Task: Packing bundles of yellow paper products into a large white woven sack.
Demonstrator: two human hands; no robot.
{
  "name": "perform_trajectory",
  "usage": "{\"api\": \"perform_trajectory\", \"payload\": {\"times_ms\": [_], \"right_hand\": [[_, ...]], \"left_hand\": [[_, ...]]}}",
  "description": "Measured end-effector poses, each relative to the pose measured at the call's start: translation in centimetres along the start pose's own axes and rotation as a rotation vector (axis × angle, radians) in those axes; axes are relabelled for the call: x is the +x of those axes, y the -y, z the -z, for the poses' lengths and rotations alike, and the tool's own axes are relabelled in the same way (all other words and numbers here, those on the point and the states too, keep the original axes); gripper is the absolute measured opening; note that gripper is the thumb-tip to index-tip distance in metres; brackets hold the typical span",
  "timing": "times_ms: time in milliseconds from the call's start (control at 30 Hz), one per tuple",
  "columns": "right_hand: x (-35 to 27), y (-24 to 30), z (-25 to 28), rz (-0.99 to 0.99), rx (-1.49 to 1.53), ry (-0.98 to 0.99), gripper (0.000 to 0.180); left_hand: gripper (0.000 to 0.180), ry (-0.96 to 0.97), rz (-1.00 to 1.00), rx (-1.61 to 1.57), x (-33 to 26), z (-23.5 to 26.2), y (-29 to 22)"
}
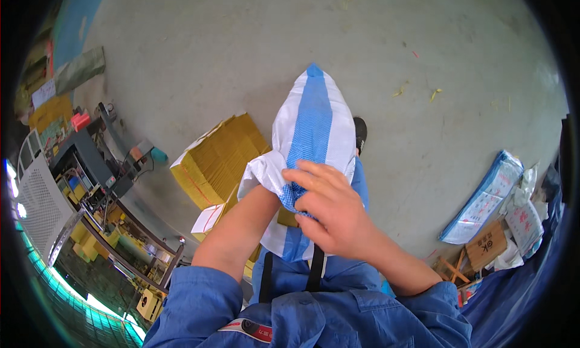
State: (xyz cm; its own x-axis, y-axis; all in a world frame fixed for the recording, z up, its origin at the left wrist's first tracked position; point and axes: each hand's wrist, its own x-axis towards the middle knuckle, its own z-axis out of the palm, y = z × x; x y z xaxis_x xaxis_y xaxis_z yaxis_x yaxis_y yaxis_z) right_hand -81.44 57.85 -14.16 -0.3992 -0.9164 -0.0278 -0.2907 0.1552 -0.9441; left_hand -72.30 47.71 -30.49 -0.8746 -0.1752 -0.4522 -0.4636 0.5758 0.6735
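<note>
The sack (311, 124) is woven plastic, white with a blue stripe, its weave coarse and faintly shiny; the stacked boxes (217, 157) are matt yellow corrugated cardboard; the floor (241, 46) is dull, rough grey concrete; the sleeves (193, 299) are smooth blue cloth; the machine frame (90, 154) looks like painted metal.

A grey concrete floor (241, 40) carries a stack of flattened yellow cardboard boxes (214, 161) at centre-left and a pile of blue-and-white woven sacks (483, 197) at right.
</note>
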Motion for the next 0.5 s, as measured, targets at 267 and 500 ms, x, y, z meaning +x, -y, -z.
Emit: {"api": "perform_trajectory", "payload": {"times_ms": [267, 500], "right_hand": [[-0.1, -0.3, -3.2, -0.387, 0.503, 0.122, 0.01], [-1.1, 3.1, -4.7, -0.228, 0.241, -0.021, 0.009]], "left_hand": [[0.035, 0.001, 0.018, 0.005, -1.2, 1.2, 1.0], [0.035, -0.002, -0.008, -0.007, -2.4, 0.8, -0.1]]}}
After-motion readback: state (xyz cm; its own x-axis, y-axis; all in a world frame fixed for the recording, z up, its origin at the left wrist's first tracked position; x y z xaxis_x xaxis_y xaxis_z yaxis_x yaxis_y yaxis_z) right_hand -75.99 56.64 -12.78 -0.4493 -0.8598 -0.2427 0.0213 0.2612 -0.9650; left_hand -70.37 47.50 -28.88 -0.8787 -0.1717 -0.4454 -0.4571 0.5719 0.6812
